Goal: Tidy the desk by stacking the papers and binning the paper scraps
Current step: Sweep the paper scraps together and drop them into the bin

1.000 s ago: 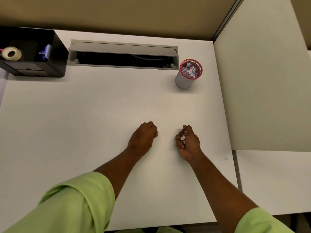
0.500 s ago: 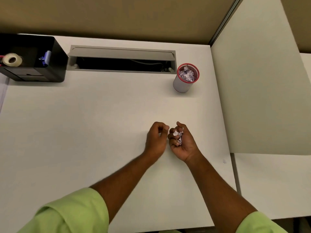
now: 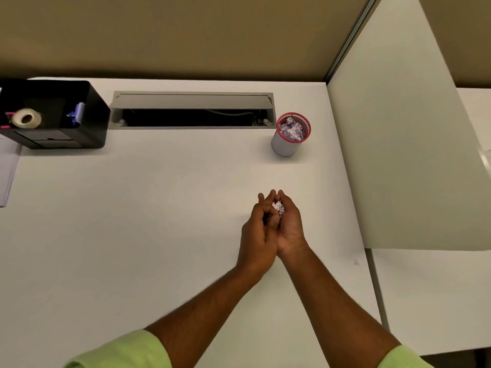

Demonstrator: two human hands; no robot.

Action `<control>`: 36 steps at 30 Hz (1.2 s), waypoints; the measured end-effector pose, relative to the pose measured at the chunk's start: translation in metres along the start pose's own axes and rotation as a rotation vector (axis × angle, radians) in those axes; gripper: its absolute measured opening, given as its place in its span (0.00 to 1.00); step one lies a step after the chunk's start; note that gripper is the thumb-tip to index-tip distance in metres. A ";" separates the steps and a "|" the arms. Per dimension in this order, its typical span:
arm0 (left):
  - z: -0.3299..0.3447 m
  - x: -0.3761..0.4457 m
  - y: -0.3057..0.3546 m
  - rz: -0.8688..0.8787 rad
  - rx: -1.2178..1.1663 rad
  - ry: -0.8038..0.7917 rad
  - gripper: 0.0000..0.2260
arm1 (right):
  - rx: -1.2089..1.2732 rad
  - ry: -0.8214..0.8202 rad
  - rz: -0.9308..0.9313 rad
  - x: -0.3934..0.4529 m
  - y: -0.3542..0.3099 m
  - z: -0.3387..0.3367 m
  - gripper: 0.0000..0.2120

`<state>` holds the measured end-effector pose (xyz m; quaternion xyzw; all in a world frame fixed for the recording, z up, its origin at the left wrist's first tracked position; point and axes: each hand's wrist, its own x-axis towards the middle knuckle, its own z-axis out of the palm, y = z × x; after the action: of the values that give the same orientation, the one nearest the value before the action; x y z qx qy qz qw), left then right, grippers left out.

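Your two hands meet over the white desk [image 3: 132, 235], pressed side by side, well in front of the red-rimmed bin [image 3: 291, 135]. Your right hand [image 3: 291, 229] is cupped palm-up, fingers curled round a small wad of paper scraps [image 3: 278, 207] that shows white between the fingertips. Your left hand [image 3: 257, 235] lies against it, fingers fairly straight and leaning onto the right hand's fingers beside the scraps; whether the left fingers pinch any paper themselves cannot be told from this angle.

The bin stands upright toward the back of the desk, beyond your hands and slightly to their right, already holding crumpled white paper up near its rim. Just left of the bin runs the grey cable hatch [image 3: 191, 102], its lid raised over a dark slot. Far left of the bin, at the desk's back corner, sits a black organiser [image 3: 87, 115] with a roll of tape [image 3: 26, 118] and a small blue item inside. Further left of the bin, at the desk's edge in front of the organiser, the corner of a stack of papers [image 3: 6, 176] is partly out of view. To the bin's right rises a pale partition panel [image 3: 398, 142]. One tiny speck [image 3: 356, 262] lies on the desk near the partition's base, well in front of the bin. Light green sleeves [image 3: 127, 351] cover your upper arms.
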<state>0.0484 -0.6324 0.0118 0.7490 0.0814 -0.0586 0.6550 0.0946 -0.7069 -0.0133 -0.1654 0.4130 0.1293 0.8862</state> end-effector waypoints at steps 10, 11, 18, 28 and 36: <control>-0.004 0.008 0.010 0.051 -0.094 -0.029 0.16 | 0.101 -0.056 0.072 0.002 -0.003 0.014 0.11; -0.004 0.010 0.012 0.058 -0.140 -0.005 0.15 | 0.129 -0.061 0.079 0.002 -0.004 0.013 0.11; 0.002 0.030 0.009 -0.110 -0.410 0.144 0.12 | 0.167 -0.091 0.053 -0.005 -0.012 0.023 0.11; 0.029 0.065 0.049 -0.230 -0.502 0.113 0.15 | 0.253 -0.131 -0.026 -0.007 -0.045 0.052 0.13; 0.034 0.138 0.071 -0.214 -0.286 0.066 0.20 | 0.295 -0.146 -0.175 0.020 -0.096 0.100 0.18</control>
<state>0.1985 -0.6695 0.0492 0.6366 0.1898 -0.0913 0.7419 0.2107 -0.7526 0.0496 -0.0590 0.3461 0.0012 0.9364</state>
